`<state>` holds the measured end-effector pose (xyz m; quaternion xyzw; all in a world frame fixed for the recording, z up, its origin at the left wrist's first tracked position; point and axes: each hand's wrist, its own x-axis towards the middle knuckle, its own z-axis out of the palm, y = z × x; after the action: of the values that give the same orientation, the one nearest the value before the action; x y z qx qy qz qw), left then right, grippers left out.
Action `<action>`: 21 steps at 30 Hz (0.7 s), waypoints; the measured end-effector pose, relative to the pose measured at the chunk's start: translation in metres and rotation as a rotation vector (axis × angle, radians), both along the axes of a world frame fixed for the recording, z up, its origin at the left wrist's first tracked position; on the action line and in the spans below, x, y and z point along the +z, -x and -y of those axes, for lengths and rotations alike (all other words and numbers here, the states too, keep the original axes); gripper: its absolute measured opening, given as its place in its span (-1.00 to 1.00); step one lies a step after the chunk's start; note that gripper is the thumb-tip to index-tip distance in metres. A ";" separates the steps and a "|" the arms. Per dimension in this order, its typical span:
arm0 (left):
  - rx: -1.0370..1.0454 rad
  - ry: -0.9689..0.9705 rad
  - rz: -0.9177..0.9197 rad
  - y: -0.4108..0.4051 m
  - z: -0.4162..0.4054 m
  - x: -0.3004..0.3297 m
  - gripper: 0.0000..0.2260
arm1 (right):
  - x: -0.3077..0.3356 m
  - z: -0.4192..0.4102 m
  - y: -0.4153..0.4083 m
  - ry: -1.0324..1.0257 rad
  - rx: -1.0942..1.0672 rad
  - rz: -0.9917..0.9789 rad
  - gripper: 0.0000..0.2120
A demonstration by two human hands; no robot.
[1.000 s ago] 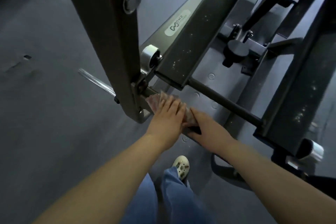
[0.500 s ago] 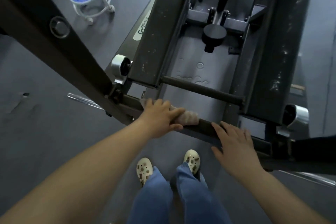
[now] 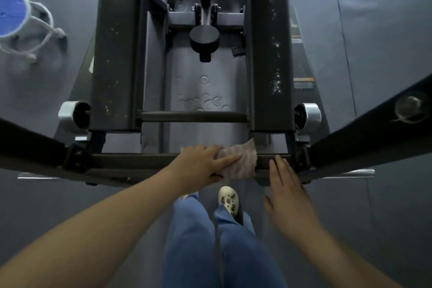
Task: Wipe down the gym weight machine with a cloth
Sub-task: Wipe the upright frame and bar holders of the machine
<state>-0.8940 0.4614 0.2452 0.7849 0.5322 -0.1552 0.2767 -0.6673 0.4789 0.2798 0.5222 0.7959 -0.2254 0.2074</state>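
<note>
My left hand [image 3: 205, 163] has slid the cloth [image 3: 240, 161] rightward along the machine's front bar [image 3: 131, 161], fingers flat, pressing it down. My right hand [image 3: 287, 194] lies open, fingertips touching the bar just beside it. The orange label [image 3: 303, 83] is unreadable.

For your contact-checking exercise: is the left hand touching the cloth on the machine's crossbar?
Touching. The head view shows the left hand lying flat on the cloth, its fingers overlapping the fabric and pressing it onto the crossbar.
</note>
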 end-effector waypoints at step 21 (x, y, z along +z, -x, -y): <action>0.229 -0.047 0.231 0.040 -0.015 0.043 -0.46 | 0.036 -0.016 0.089 0.170 -0.212 -0.326 -0.41</action>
<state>-0.9338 0.4762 0.2883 0.7381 0.5862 -0.0187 0.3335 -0.7560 0.4954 0.3163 0.5403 0.7377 -0.3936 0.0945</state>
